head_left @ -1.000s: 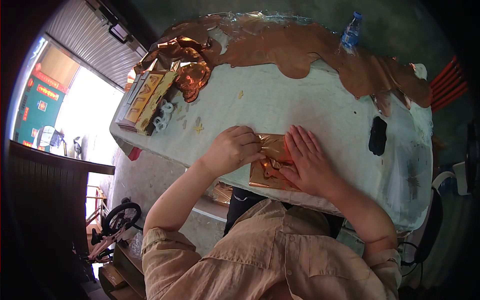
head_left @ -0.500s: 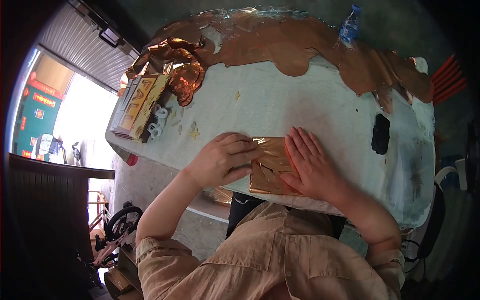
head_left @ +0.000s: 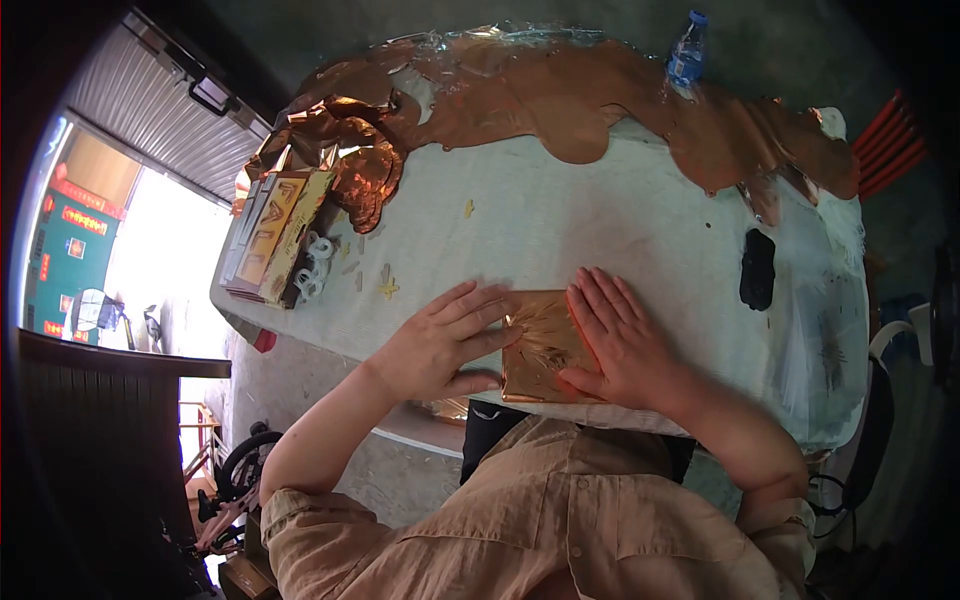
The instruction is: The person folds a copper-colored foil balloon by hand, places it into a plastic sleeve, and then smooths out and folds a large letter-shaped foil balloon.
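A flat rectangular packet in shiny copper-coloured foil (head_left: 545,350) lies at the near edge of the pale table (head_left: 500,240). On its right side my right hand (head_left: 622,345) rests flat, fingers stretched out and pointing away from me. My left hand (head_left: 445,340) is at the packet's left edge, fingers spread and fingertips touching the foil. Neither hand is closed around anything. Wrinkles fan across the foil between the two hands.
Crumpled copper foil (head_left: 365,180) and stacked boxes (head_left: 270,235) stand at the left, beside white rings (head_left: 316,265) and small yellow pieces (head_left: 387,285). Brown sheeting (head_left: 570,100) covers the far edge, with a blue bottle (head_left: 687,55). A black object (head_left: 758,270) lies right.
My left hand's fingers have spread apart, and the wrinkles in the foil have changed shape. The table and packet appear slightly lower in view.
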The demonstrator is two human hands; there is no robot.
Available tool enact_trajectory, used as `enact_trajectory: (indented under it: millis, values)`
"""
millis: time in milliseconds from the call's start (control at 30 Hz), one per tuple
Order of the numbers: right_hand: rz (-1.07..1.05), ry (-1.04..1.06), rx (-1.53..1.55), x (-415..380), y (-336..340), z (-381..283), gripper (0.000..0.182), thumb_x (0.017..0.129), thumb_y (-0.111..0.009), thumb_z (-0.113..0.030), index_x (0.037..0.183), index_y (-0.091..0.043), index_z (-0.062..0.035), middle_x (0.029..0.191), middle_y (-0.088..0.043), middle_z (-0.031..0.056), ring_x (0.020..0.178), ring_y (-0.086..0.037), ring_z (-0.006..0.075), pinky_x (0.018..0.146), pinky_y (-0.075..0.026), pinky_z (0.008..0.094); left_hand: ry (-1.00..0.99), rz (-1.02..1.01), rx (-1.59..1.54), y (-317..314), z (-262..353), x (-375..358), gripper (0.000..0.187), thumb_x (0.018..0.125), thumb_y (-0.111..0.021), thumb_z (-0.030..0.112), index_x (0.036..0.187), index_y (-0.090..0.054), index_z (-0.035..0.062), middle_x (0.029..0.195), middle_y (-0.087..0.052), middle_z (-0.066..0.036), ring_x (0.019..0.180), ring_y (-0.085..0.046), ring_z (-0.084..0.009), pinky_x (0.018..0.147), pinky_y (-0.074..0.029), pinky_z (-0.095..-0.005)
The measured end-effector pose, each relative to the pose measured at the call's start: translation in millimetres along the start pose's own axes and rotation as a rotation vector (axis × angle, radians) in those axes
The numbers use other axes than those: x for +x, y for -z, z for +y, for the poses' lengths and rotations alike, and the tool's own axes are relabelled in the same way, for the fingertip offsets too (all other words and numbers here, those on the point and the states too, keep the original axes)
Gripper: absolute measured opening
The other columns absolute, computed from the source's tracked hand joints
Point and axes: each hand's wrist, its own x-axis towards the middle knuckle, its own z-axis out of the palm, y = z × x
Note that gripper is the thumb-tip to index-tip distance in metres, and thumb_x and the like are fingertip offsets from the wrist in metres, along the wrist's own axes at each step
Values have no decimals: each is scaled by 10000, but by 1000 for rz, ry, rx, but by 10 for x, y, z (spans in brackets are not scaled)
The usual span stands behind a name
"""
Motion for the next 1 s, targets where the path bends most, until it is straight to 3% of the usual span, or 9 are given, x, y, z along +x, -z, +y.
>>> enact_trajectory:
  millis: [133,333,567,667,833,1000]
  values:
    - [1,4,10,-7,-38,17,840,851,-532,-528,1394,-311,73,1465,-283,250,1390,-242,348,1156,-142,436,11,-15,-117,-63,-17,-8,566,801,-654,383,1258,-558,63,1385,-456,-146,1307,-399,-335,1072,-335,-460]
    - [8,0,11,-25,-78,16,835,864,-518,-518,1417,-273,57,1481,-265,237,1398,-228,338,1159,-129,434,-10,-13,-50,-78,-6,-47,627,791,-653,404,1299,-517,62,1383,-457,-158,1287,-425,-315,1087,-315,-455]
    - [-57,79,50,-168,2,-57,835,870,-511,-510,1432,-242,46,1499,-231,228,1412,-197,328,1164,-111,436,57,35,78,-183,475,-216,606,796,-643,418,1286,-525,83,1366,-472,-153,1289,-425,-308,1097,-288,-478]
    - [-70,110,58,-213,13,-112,836,869,-513,-508,1433,-241,46,1502,-223,227,1414,-193,326,1164,-108,437,86,158,156,-322,583,-267,505,797,-630,363,1205,-592,69,1322,-506,-133,1228,-478,-304,1044,-367,-460]
    - [-74,120,42,-226,23,-130,844,867,-512,-513,1432,-239,51,1503,-216,233,1416,-189,326,1163,-110,435,-19,343,179,-388,560,-200,414,716,-647,245,1070,-654,31,1044,-614,-83,991,-592,-259,892,-502,-388]
    - [-51,120,44,-226,-4,-132,795,913,-450,-507,1432,-234,55,1501,-211,242,1417,-184,326,1163,-107,428,-110,244,250,-231,529,-120,345,707,-619,167,1017,-644,19,1004,-619,-86,952,-606,-249,861,-516,-364]
